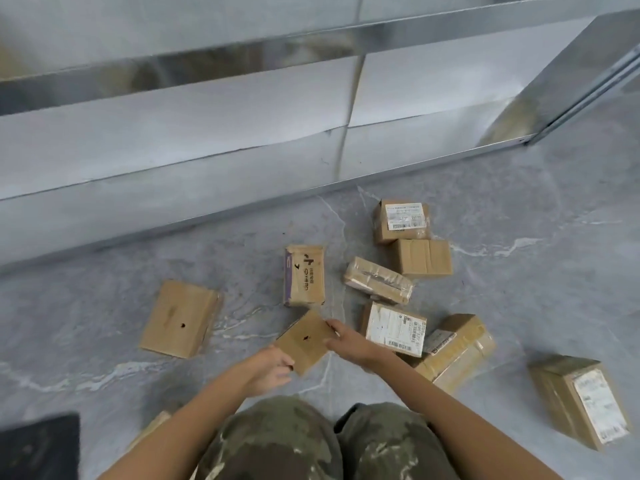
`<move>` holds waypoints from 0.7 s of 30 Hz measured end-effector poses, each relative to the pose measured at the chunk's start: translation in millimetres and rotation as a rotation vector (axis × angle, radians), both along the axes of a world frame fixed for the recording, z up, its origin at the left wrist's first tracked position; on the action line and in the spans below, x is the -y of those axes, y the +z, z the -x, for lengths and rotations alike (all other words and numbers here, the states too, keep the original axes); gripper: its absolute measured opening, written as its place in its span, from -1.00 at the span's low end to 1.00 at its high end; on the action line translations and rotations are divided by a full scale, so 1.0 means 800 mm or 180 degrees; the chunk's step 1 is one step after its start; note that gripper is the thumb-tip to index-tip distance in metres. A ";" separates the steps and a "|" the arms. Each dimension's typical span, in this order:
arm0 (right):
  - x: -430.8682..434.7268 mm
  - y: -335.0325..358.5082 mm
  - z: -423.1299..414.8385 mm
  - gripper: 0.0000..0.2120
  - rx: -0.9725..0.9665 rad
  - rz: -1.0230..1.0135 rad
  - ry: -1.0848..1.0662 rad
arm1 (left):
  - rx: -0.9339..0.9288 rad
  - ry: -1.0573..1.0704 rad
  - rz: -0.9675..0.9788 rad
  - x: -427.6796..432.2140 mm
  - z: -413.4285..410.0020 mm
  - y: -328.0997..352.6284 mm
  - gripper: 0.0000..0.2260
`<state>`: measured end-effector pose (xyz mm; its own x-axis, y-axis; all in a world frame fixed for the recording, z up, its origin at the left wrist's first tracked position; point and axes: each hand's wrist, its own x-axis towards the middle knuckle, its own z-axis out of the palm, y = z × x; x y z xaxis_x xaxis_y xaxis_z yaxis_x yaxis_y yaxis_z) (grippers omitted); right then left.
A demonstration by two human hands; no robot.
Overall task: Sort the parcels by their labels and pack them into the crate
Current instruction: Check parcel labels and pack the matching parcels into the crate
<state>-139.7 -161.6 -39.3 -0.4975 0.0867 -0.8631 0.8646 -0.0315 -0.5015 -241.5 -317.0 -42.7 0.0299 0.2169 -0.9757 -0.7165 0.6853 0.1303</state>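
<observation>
Several cardboard parcels lie scattered on the grey floor. I hold a small plain brown parcel (304, 339) in both hands: my left hand (272, 370) grips its near corner and my right hand (348, 342) grips its right edge. A larger plain parcel (178, 318) lies to the left. A parcel with purple print (304, 275) sits just beyond the held one. To the right lie a taped parcel (379, 280), a white-labelled parcel (396, 329), a plain box (424, 256) and a labelled box (401, 220). No crate is clearly in view.
A metal shelf base (207, 174) runs across the back. Another taped parcel (457, 351) and a labelled parcel (581, 400) lie at the right. A dark object (38, 448) fills the lower left corner. My knees in camouflage trousers (329, 441) are at the bottom.
</observation>
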 end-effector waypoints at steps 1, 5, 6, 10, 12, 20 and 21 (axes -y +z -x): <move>-0.002 0.016 -0.003 -0.55 -0.0020 0.0064 -0.0171 | -0.0064 -0.0055 -0.0076 -0.003 0.002 0.015 -0.74; -0.016 0.133 -0.019 -0.76 -0.0139 0.0157 -0.0808 | -0.0512 -0.0284 -0.0247 -0.010 0.016 0.137 -0.69; -0.019 0.174 -0.024 -0.79 -0.0188 0.0091 -0.0949 | -0.0635 -0.0342 -0.0262 -0.013 0.018 0.179 -0.69; -0.033 0.359 -0.030 -0.75 -0.0483 -0.0194 -0.1558 | -0.1166 -0.0405 -0.0533 -0.040 0.023 0.374 -0.74; -0.043 0.471 -0.025 -0.74 -0.0601 -0.0357 -0.1976 | -0.1483 -0.0422 -0.0788 -0.055 0.023 0.493 -0.73; -0.067 0.878 -0.019 -0.81 -0.1880 -0.0890 -0.2773 | -0.2567 -0.0216 -0.1927 -0.076 0.006 0.921 -0.84; -0.065 0.919 -0.022 -0.82 -0.2082 -0.0912 -0.2780 | -0.2639 -0.0087 -0.2019 -0.071 0.003 0.960 -0.91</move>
